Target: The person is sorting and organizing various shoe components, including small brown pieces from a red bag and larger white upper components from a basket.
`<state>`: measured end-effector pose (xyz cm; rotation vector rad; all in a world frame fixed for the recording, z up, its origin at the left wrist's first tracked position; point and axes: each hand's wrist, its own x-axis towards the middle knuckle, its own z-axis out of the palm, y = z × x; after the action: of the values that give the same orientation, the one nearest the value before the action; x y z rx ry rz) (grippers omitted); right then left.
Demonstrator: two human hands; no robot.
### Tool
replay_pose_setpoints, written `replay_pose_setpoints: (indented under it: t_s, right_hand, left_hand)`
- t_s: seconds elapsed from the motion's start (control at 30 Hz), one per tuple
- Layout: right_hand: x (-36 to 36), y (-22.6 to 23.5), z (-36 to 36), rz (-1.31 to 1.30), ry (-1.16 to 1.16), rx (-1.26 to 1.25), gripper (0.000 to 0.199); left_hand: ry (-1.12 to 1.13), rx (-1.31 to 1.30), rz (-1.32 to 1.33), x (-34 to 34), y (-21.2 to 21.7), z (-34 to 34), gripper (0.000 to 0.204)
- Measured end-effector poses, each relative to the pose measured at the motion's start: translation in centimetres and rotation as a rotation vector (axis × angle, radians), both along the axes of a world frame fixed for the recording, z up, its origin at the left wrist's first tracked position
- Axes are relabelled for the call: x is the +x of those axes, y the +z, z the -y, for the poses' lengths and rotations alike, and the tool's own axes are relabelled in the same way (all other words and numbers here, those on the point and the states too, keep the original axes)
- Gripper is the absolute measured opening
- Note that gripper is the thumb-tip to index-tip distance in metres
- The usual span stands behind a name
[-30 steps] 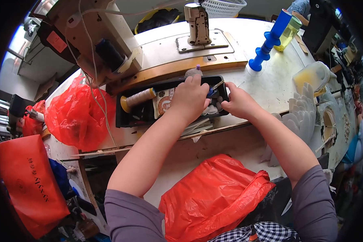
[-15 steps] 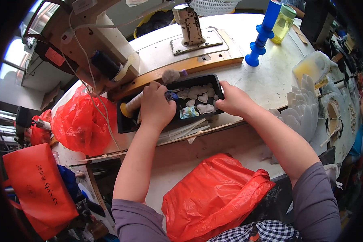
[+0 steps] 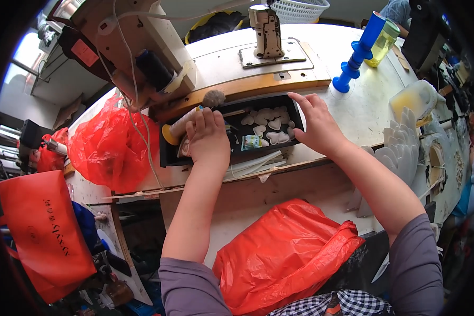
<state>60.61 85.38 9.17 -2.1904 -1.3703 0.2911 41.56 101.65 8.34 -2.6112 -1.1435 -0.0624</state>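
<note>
I see a red label (image 3: 85, 52) on the machine top left, orange bag (image 3: 45, 231) w/ dark print lower left. Since 0.5 s ago my left hand (image 3: 209, 141) slid left, now flat in the black tray (image 3: 298, 120), fingers spread on a tube (image 3: 180, 126). Right hand (image 3: 315, 124) open, gripping nothing, resting on tray's right end.
</note>
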Motion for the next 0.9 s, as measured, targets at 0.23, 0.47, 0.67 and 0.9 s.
replay_pose_setpoints:
  t_s: [0.23,0.47,0.67,0.9]
  right_hand:
    - [-0.3,-0.2,-2.3,0.369,0.510,-0.064,0.032]
    - [-2.3,-0.8,-5.8,0.135,0.326,-0.437,0.016]
    - [-1.7,-1.3,-5.1,0.045,0.315,-0.298,0.018]
    - [-1.4,-1.6,-5.4,-0.027,0.444,-0.225,0.027]
  left_hand:
    - [-0.720,-0.297,0.144,0.8,0.6,1.1,0.047]
    - [-0.528,-0.333,-0.041,1.3,1.3,1.3,0.011]
    - [-0.211,-0.226,0.074,0.0,1.1,0.1,0.018]
    - [0.004,-0.479,0.584,-0.9,1.5,-1.1,0.018]
